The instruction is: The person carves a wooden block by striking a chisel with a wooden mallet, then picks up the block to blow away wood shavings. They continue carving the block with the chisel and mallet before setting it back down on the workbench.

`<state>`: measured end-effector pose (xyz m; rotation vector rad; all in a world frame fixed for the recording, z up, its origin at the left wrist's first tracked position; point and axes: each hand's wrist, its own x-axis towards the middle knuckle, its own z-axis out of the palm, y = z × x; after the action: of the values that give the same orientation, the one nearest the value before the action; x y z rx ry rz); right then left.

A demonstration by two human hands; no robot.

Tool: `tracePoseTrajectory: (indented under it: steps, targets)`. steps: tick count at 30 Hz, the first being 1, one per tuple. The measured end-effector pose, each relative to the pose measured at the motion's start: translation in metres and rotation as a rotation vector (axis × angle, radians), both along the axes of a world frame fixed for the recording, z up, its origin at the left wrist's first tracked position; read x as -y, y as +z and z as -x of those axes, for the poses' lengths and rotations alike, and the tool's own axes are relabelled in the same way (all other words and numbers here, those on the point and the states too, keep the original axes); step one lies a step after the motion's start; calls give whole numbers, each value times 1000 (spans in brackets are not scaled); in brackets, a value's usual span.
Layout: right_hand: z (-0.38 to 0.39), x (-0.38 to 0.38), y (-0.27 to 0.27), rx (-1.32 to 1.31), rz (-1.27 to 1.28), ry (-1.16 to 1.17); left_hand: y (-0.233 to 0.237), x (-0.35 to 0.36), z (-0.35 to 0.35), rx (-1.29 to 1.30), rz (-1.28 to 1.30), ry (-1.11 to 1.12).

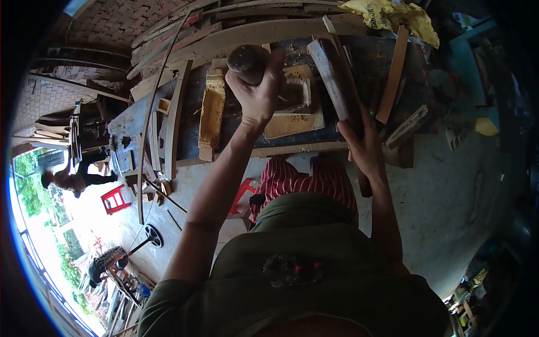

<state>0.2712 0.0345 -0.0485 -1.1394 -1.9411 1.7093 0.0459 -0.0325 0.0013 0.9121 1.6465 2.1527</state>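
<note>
My left hand is closed round a dark, round-ended wooden handle; the tool's lower end is hidden. Just right of it, a small wooden piece with a recess rests on a flat wooden board on the workbench. My right hand grips a long, worn wooden mallet, whose thick end points away from me and whose thin end reaches below the hand. Left of my left hand lies a hollowed wooden block.
The dark workbench bears long wooden strips and a curved brown slat. A yellow sack lies at the far right. Red stools stand on the floor. Two people are at the left, apart from my hands.
</note>
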Motion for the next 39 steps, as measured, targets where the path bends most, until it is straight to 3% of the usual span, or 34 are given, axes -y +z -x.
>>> tracePoseTrajectory:
  steps: [7,11,15,17,22,25,30,32,33,34,35,37,39]
  targets:
    - [10,-2,-3,24,31,8,-4,-4,18,111,-24,-60]
    - [18,-1,-8,-24,18,-39,0,-3,32,166,-43,92]
    - [24,-6,-2,-10,7,-22,-3,-9,28,247,-80,82]
    - [27,-6,-1,-25,-7,-16,-15,-12,18,171,23,124]
    - [32,-8,12,-57,-37,-4,-17,-18,13,167,85,-48]
    - [42,-18,49,-186,-40,-30,-24,-22,18,131,86,-44]
    - [56,-40,142,-550,-203,79,-28,-27,7,91,130,39]
    - [67,-35,156,-561,-490,86,-21,-28,-5,30,95,46]
    - [69,-46,160,-433,-781,252,-18,-28,-12,-24,64,61]
    - [68,-46,154,-147,-885,350,-20,-27,-18,33,26,-7]
    - [67,-44,145,146,-973,443,-27,-26,-21,-125,-41,14]
    - [65,-51,143,120,-845,469,-31,-27,-25,-41,-54,23]
    - [62,-52,149,-269,-741,431,-33,-22,-26,-19,24,-9]
